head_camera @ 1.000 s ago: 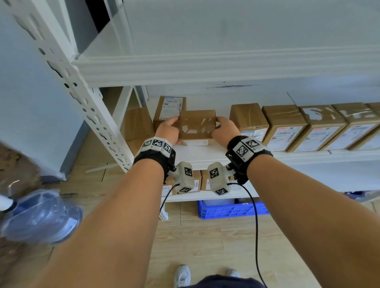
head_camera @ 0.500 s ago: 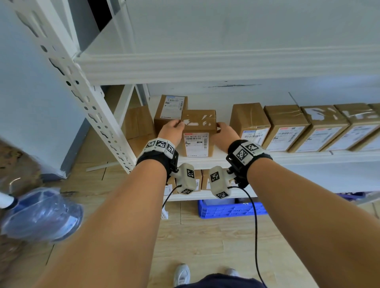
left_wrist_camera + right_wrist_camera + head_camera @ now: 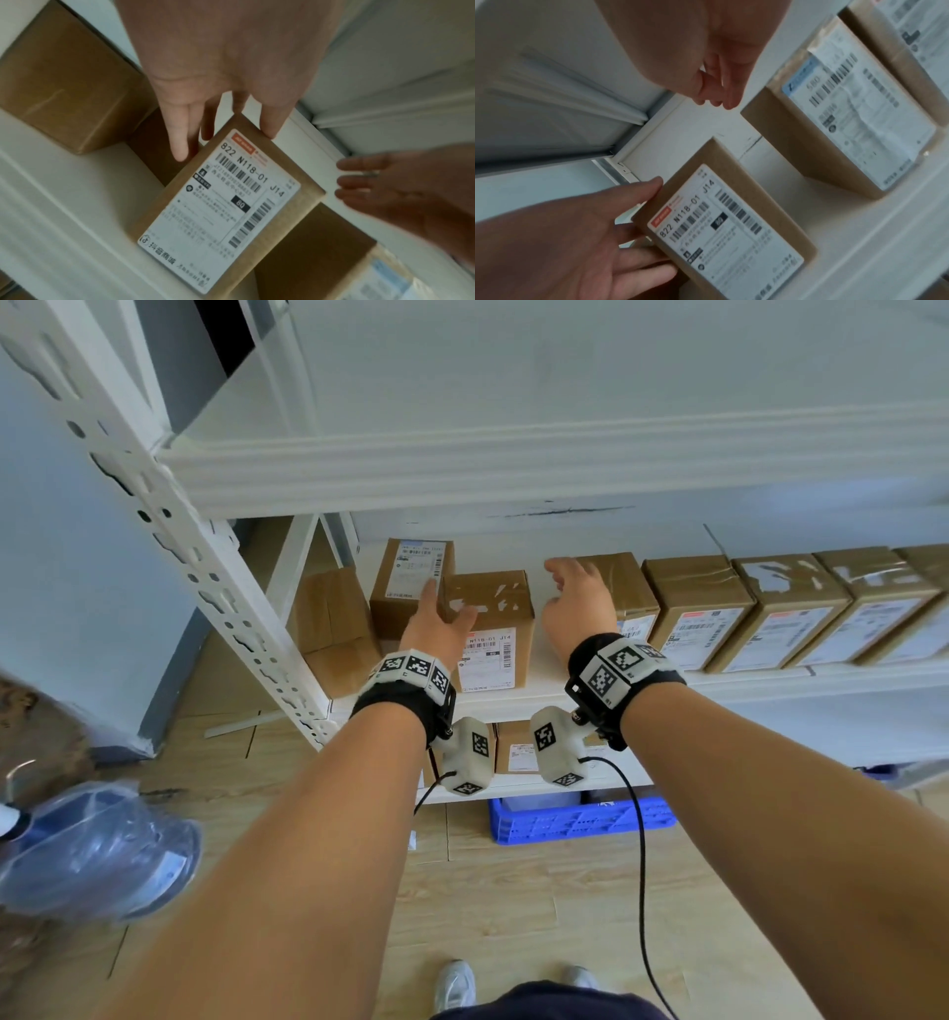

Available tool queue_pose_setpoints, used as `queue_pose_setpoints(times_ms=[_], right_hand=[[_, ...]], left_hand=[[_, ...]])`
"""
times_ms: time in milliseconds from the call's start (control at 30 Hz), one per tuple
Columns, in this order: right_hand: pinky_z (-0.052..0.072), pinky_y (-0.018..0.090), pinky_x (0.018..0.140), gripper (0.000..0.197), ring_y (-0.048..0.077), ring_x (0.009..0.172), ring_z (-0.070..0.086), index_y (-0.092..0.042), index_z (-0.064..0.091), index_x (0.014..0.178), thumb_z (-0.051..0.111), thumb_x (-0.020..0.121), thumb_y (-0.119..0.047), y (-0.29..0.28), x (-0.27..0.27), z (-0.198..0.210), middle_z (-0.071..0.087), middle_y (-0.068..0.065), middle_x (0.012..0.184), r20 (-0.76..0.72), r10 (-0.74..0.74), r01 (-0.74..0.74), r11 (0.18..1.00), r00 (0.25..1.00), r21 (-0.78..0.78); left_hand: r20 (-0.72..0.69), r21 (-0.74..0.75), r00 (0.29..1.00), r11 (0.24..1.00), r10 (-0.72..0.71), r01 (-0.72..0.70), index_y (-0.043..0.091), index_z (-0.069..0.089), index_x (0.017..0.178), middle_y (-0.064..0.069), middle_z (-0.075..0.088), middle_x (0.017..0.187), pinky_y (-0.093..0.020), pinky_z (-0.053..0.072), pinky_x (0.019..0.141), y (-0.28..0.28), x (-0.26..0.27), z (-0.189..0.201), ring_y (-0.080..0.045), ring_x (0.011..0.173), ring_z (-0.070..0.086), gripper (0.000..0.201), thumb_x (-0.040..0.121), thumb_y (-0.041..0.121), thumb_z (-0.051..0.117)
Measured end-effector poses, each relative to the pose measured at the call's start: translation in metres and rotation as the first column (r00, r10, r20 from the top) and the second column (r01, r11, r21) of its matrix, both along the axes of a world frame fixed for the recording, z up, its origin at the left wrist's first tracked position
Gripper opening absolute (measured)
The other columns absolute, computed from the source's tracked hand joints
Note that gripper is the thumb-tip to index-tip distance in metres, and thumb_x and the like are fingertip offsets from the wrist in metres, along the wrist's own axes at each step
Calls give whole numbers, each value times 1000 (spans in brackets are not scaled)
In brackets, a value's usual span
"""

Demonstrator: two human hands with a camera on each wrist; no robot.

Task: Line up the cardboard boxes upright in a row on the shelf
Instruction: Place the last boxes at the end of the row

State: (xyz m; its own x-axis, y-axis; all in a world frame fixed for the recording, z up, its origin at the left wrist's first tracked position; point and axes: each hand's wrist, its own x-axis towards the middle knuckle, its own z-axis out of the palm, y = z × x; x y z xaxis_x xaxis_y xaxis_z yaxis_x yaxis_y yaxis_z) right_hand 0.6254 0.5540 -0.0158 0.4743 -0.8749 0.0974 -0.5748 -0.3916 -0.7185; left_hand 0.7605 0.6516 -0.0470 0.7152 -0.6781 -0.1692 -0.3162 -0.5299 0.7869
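We see the labelled box (image 3: 488,629) standing upright on the shelf (image 3: 544,695), apart from the row of boxes (image 3: 770,608) to its right, our left hand (image 3: 436,626) touching its left side with straight fingers, our right hand (image 3: 575,603) beside it, loosely spread, holding nothing.

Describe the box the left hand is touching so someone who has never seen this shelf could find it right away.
Start at the white shelf holding the row of cardboard boxes. Left of that row, across a gap, stands the box by the left hand. It is upright, its front label reads 822 N118-01 J14, and torn white tape scraps mark its top, whereas the box behind it carries its label on top.
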Motion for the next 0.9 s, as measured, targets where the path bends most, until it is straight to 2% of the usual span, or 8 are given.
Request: queue_pose_setpoints(times_ms=[67,100,167,267,367,500,700,900], right_hand=[[43,25,91,53,24,121,49,-14,48,135,42,87,8,-8,-6,5,42,9,139,-26,-16,14,996,1000,-89],[43,29,97,53,26,125,45,-13,47,135,42,86,7,-12,-9,6,42,11,139,-58,-24,17,993,998,-119],[37,36,106,56,28,133,35,-12,42,138,42,86,6,-23,-18,5,38,13,142,-168,-36,13,991,985,-132],[26,43,116,56,27,142,23,-12,37,143,42,89,0,-38,-33,-4,30,11,151,-340,3,-33,996,940,-82],[23,42,118,49,23,144,22,-13,41,142,38,94,-6,-44,-44,-14,30,6,153,-335,46,-77,994,941,-79],[23,37,118,44,23,142,25,-10,43,141,35,98,-10,-47,-50,-13,33,8,151,-303,65,-103,988,951,-112],[24,39,118,42,25,143,24,-9,42,141,35,99,-13,-50,-52,-15,33,9,151,-318,69,-114,986,946,-124],[22,41,118,43,26,144,21,-10,42,141,34,99,-14,-50,-48,-16,32,8,152,-336,49,-96,987,941,-126]], left_hand=[[141,1,988,998,-56,56,36,18,152,-9,48,141,-29,48,78,-5,-4,-2,-24,104,61,59,99,41,43],[185,12,980,997,-72,71,38,24,150,-9,49,139,-30,50,80,-7,-7,-2,-23,104,61,53,99,41,40],[193,40,978,997,-77,71,38,34,146,-9,45,143,-34,48,92,-11,-13,-2,-26,114,58,46,100,42,38],[190,44,978,996,-81,74,37,36,145,-9,41,147,-35,44,99,-18,-20,-3,-27,124,52,45,101,42,36],[213,28,969,992,-125,122,35,34,147,-2,49,144,-30,43,98,-25,-29,-4,-22,122,53,46,102,40,34],[201,24,966,987,-161,160,36,31,148,4,54,138,-25,46,75,-35,-39,-1,-16,95,60,47,102,42,34],[209,23,959,981,-191,190,33,29,149,2,54,135,-28,49,78,-45,-47,-2,-18,94,62,48,102,43,32],[217,40,952,977,-215,212,37,26,149,1,54,135,-33,53,79,-47,-44,-7,-19,93,63,48,102,46,29]])
